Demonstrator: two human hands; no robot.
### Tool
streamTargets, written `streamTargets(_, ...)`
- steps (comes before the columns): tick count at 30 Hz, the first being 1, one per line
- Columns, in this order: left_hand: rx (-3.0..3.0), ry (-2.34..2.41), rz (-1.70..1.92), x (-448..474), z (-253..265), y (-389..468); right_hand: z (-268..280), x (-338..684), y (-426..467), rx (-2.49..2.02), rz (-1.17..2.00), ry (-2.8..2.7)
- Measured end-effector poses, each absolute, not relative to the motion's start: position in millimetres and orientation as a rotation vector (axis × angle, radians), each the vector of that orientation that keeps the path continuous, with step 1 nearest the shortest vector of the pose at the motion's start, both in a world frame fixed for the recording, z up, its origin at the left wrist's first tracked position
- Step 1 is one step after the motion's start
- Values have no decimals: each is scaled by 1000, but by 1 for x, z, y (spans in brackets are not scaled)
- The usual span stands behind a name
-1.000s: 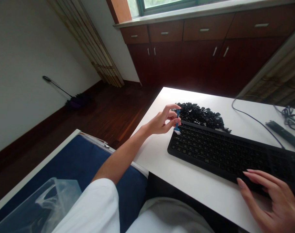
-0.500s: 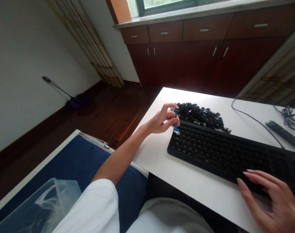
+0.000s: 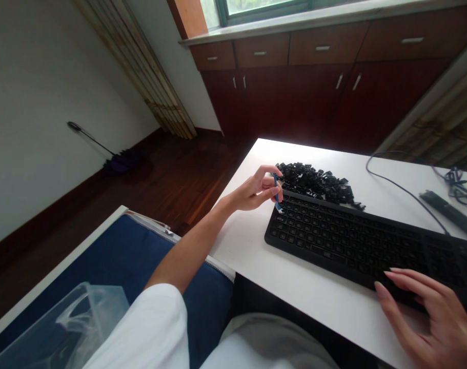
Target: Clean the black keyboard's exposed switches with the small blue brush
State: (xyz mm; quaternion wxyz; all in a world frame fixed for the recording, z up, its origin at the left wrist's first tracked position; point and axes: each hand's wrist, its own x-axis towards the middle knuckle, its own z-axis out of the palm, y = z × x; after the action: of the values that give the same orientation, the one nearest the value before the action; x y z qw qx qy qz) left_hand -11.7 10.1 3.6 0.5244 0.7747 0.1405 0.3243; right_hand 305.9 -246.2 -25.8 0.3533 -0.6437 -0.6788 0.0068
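Since 1 s ago the left hand (image 3: 256,192) has tilted its small blue plastic tool (image 3: 276,197), pinched in the fingers, over the black keyboard's (image 3: 356,241) corner on the white desk (image 3: 295,287). Right hand (image 3: 429,318) rests flat, holding nothing. A slip might scatter the loose black keycap pile (image 3: 316,182) just behind

The tabletop (image 3: 256,246) lies bare along its left edge and near edge. A keyboard (image 3: 356,241) spans the middle, with a keycap pile (image 3: 318,182) behind it and cables (image 3: 410,192) toward the far right corner.
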Motion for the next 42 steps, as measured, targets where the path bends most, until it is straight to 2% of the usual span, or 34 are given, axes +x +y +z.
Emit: streamTargets(42, 1877, 475, 893, 1, -4, 8, -28, 307, -249, -1700, 27, -1743)
